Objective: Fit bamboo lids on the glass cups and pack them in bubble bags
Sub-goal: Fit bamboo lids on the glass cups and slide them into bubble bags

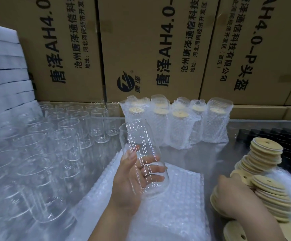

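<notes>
The left grip [134, 181] is wrapped around a lidless glass cup [141, 146], held tilted above the flat stack of bubble bags [176, 197] on the counter [210, 159]. The right grip [235, 197] rests on the piled bamboo lids [266, 153]; its fingers are hidden, so I cannot tell whether it grasps one.

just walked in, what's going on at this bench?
A person is packing glass cups by hand. The left hand holds a bare glass cup tilted above a flat stack of bubble bags. The right hand reaches into the pile of bamboo lids; its fingers are hidden. This cup has no lid yet. Several lidded, bagged cups stand at the back, and many unpacked cups wait on the left.
</notes>
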